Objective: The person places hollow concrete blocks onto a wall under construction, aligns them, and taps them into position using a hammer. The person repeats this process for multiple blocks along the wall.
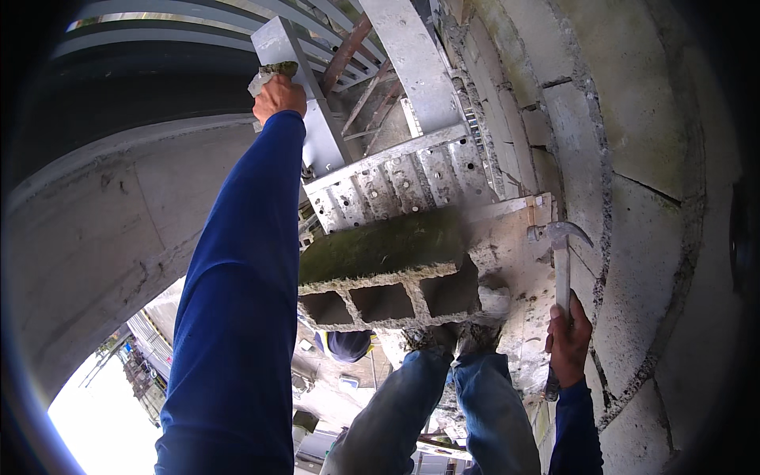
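Observation:
My left arm in a blue sleeve stretches far forward. At its end my left hand [279,96] is closed around a broken chunk of concrete [271,75], beside a grey metal post [277,41]. Low on the right, my right hand [568,340] grips the handle of a claw hammer [561,269], its head up and away from me near the block wall. Between the hands, in front of my feet, lies a hollow concrete block [380,257]. Green moss covers its upper face, and its open cells face toward me.
A perforated metal scaffold plank [404,182] lies beyond the block. My feet stand by a dusty board [518,277]. The block wall [641,261] rises on the right, a concrete ledge [103,198] on the left. Through a gap, a person in a dark cap [348,347] shows far below.

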Available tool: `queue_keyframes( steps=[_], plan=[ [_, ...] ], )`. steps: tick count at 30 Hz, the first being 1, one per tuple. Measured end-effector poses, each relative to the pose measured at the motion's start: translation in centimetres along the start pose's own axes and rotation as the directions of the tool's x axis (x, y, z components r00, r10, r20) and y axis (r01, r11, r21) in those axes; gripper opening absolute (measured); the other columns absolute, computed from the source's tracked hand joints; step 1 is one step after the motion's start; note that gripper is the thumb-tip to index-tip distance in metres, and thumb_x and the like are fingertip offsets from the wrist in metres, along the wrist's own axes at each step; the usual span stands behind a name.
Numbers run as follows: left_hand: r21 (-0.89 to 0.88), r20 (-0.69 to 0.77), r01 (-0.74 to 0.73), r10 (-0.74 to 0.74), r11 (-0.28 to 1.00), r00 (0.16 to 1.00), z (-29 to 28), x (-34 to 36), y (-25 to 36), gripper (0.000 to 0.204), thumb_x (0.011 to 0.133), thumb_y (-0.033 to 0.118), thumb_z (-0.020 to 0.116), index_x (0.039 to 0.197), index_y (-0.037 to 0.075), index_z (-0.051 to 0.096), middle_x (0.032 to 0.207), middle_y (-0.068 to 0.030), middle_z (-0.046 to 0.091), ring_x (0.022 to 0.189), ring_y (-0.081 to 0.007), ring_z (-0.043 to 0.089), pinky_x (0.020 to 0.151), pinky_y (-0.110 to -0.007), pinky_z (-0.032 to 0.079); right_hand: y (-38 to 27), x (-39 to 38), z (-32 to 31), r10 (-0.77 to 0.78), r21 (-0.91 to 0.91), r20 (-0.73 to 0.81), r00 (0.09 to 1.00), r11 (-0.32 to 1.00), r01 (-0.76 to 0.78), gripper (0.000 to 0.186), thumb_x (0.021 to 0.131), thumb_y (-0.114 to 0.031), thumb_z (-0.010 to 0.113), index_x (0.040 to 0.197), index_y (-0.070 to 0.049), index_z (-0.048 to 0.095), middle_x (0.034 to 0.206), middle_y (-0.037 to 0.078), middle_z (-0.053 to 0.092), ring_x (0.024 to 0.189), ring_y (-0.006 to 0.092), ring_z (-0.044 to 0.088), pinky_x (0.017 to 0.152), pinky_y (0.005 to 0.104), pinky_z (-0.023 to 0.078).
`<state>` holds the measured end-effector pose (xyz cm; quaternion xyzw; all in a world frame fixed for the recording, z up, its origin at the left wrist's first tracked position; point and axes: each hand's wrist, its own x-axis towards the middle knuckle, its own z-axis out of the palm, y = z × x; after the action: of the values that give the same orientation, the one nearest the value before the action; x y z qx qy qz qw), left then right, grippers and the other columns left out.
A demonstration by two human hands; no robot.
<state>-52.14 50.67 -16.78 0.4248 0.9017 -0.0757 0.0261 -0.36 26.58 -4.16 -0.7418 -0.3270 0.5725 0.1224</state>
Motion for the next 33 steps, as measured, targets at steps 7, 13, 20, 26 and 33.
queue_keyframes(
  steps=[7,13,20,26,33],
  plan=[
    [0.095,-0.006,-0.016,0.016,0.995,1.0,3.3,-2.3,3.8,0.04,0.08,0.029,0.066,0.112,0.005,0.068,0.114,-0.0146,0.064,0.111,-0.0321,0.06,0.088,-0.045,0.051,2.0,4.6,1.3,-0.322,-0.279,0.097,0.942,0.899,0.336,0.034,0.092,-0.022,0.063,0.116,0.001,0.057,0.084,0.016,0.066,0.066,0.026,0.062,0.065,0.0375,0.051],
    [0.204,-0.119,-0.048,0.073,0.978,0.99,8.9,-4.0,3.9,0.063,0.075,0.042,0.071,0.125,0.005,0.059,0.132,-0.0122,0.047,0.125,-0.0313,0.045,0.097,-0.047,0.04,-2.5,10.5,3.8,-0.376,-0.418,0.325,0.868,0.766,0.489,0.035,0.084,-0.016,0.071,0.113,-0.001,0.058,0.079,0.02,0.067,0.071,0.0358,0.067,0.065,0.04,0.052],
    [0.03,0.024,-0.155,0.154,0.987,0.988,6.9,-4.1,2.2,0.061,0.083,0.055,0.059,0.116,0.004,0.065,0.13,-0.0153,0.05,0.123,-0.0349,0.047,0.099,-0.05,0.039,-8.7,20.5,13.6,-0.67,-0.285,0.637,0.381,0.253,0.924,0.036,0.083,-0.018,0.069,0.114,-0.004,0.06,0.098,0.017,0.068,0.089,0.0359,0.065,0.08,0.045,0.052],
    [-0.313,0.095,-0.194,0.234,0.93,0.968,0.3,-4.0,-6.5,0.057,0.086,0.053,0.057,0.116,0.006,0.068,0.122,-0.0192,0.062,0.119,-0.0385,0.054,0.102,-0.052,0.039,-14.9,19.0,27.4,-0.23,-0.193,0.952,0.203,0.064,0.979,0.033,0.081,-0.02,0.066,0.11,-0.007,0.061,0.093,0.015,0.067,0.092,0.0352,0.064,0.08,0.045,0.051],
    [-0.782,0.268,0.196,0.035,0.592,0.963,-6.1,-21.2,-19.6,0.069,0.091,0.05,0.063,0.132,-0.004,0.053,0.123,-0.0232,0.06,0.114,-0.0304,0.06,0.092,-0.04,0.05,-12.4,20.3,32.8,-0.282,-0.167,0.953,0.106,-0.202,0.965,0.033,0.08,-0.016,0.064,0.111,-0.006,0.061,0.101,0.012,0.06,0.099,0.0319,0.06,0.087,0.0438,0.049]
  ],
)
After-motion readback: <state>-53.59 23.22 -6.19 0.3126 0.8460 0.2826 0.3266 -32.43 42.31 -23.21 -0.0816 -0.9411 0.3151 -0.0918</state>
